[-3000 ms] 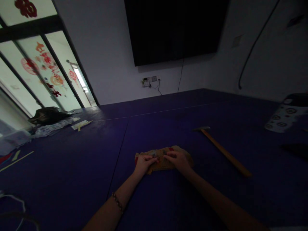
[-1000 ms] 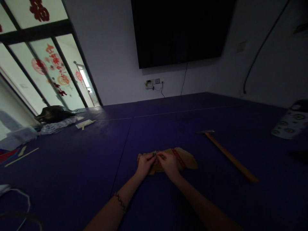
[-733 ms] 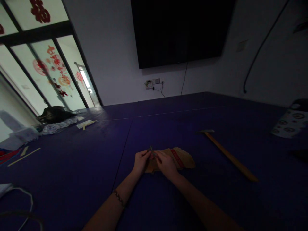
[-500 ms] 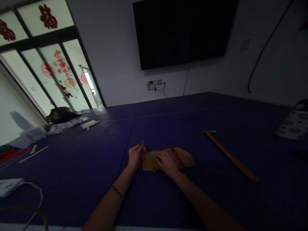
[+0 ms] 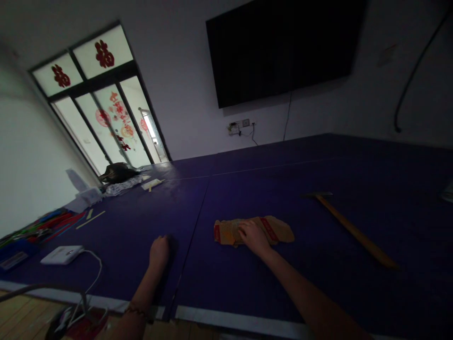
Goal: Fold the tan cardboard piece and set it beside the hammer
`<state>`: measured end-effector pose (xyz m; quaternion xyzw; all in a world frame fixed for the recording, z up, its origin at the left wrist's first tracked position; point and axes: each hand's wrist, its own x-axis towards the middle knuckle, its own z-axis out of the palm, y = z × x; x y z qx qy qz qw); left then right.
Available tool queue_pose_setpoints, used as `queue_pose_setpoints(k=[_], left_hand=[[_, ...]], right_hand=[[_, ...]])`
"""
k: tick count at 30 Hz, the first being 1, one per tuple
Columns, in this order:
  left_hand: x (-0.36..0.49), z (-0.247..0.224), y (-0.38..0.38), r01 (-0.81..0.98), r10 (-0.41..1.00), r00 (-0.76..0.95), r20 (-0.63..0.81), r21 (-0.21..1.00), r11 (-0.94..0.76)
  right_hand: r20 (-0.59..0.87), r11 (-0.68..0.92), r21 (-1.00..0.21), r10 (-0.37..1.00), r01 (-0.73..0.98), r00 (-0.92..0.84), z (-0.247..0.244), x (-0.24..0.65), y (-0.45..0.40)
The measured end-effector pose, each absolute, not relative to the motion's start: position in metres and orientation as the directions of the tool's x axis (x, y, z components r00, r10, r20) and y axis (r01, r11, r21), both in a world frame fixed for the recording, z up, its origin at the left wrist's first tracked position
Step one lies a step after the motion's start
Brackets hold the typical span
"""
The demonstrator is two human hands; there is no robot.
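A flat, torn piece of brown cardboard (image 5: 281,230) with red bands lies on the purple tabletop (image 5: 226,278). My right hand (image 5: 254,236) holds it down near its middle, fingers bent and pressed onto its upper side; part of it is hidden under the hand. Well to the left, beyond the seam in the tabletop, my left hand (image 5: 158,251) is closed in a fist just over the surface. Whatever it may hold is hidden by the fingers. Right of the cardboard lies a wooden-handled tool (image 5: 357,231) with a thin metal head.
At the left are a white device (image 5: 62,255) with a cable, a blue box (image 5: 16,257) and a heap of coloured strips (image 5: 60,222). A dark bag (image 5: 119,173) sits at the far left corner. A large screen (image 5: 283,52) hangs on the wall.
My left hand has left the cardboard's left end and moved left and nearer. The small metallic item seen in its fingers no longer shows. My right hand stays on the cardboard; the view has shifted left.
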<state>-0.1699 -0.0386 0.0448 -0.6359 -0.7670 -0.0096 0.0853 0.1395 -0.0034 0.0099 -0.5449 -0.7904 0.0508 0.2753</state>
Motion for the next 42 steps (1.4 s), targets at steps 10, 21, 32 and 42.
queue_pose_setpoints(k=[10, 21, 32, 42], left_hand=[[-0.163, 0.033, -0.051, 0.945, 0.952, -0.191, 0.238, -0.219, 0.244], [-0.165, 0.031, -0.057, 0.946, 0.943, -0.22, 0.249, -0.184, 0.269], [-0.168, 0.03, -0.055, 0.954, 0.94, -0.223, 0.259, -0.141, 0.265], [-0.173, 0.02, -0.046, 0.988, 0.943, -0.156, 0.292, 0.034, 0.153]], right_hand=[[0.374, 0.436, -0.378, 0.879, 0.817, -0.296, 0.009, 0.142, -0.003], [0.364, 0.425, -0.405, 0.887, 0.809, -0.284, 0.009, 0.142, -0.002], [0.374, 0.419, -0.413, 0.888, 0.808, -0.269, 0.009, 0.143, -0.003], [0.376, 0.423, -0.43, 0.887, 0.798, -0.267, 0.01, 0.143, -0.003]])
